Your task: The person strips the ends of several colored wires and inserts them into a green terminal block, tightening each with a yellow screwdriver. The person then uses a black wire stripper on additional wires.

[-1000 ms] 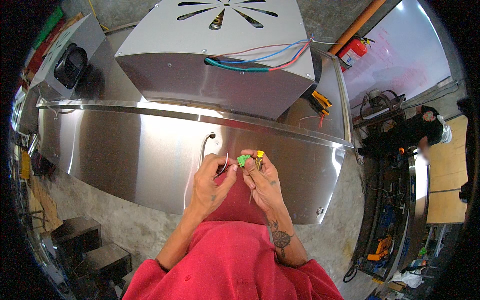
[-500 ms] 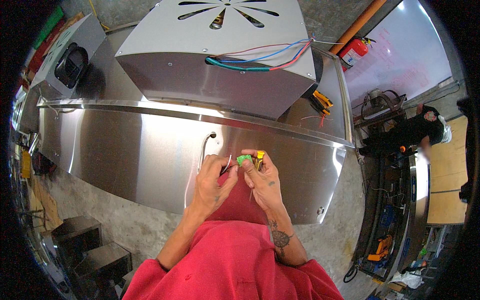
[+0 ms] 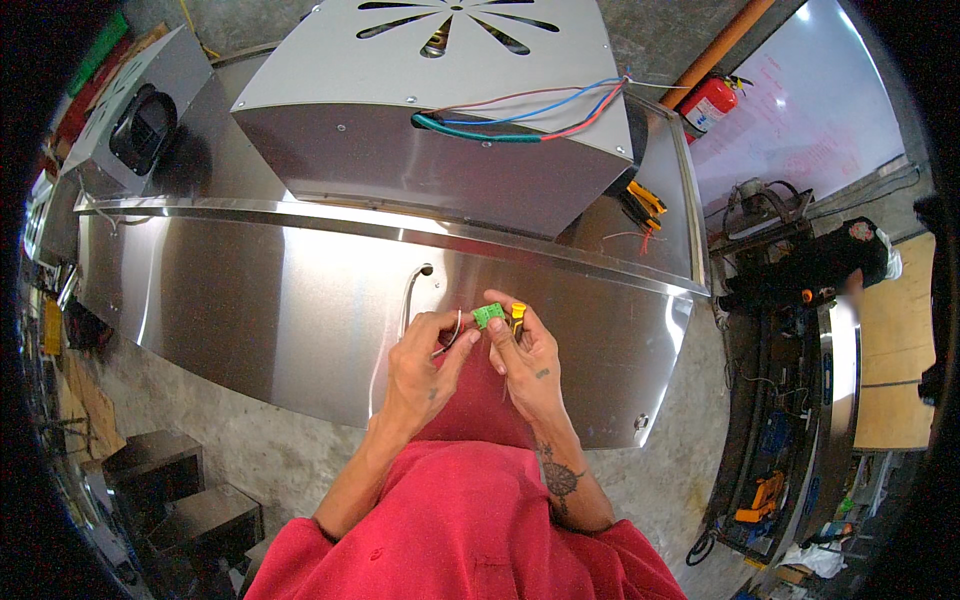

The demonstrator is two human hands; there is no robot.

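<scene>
In front of my chest, my left hand [image 3: 422,360] pinches the thin wires at the end of a pale cable [image 3: 408,298]. That cable comes out of a round hole in the shiny metal panel [image 3: 210,290]. One white wire end stands up by the fingertips. Close beside it, my right hand [image 3: 527,362] holds a small green terminal block [image 3: 488,316] between thumb and finger. A screwdriver [image 3: 518,313] with a yellow handle end is tucked in the same hand. My left fingertips meet the block's left side; whether a wire sits inside it I cannot tell.
Beyond the panel stands a large grey metal housing [image 3: 440,165] with loose coloured wires [image 3: 520,120] on it. A yellow-handled tool [image 3: 645,200] lies to its right. A second housing [image 3: 140,110] is at far left. Another person [image 3: 820,265] works at the right.
The green terminal block has turned slightly in my right fingers and shows more of its face. My hands stay almost in place.
</scene>
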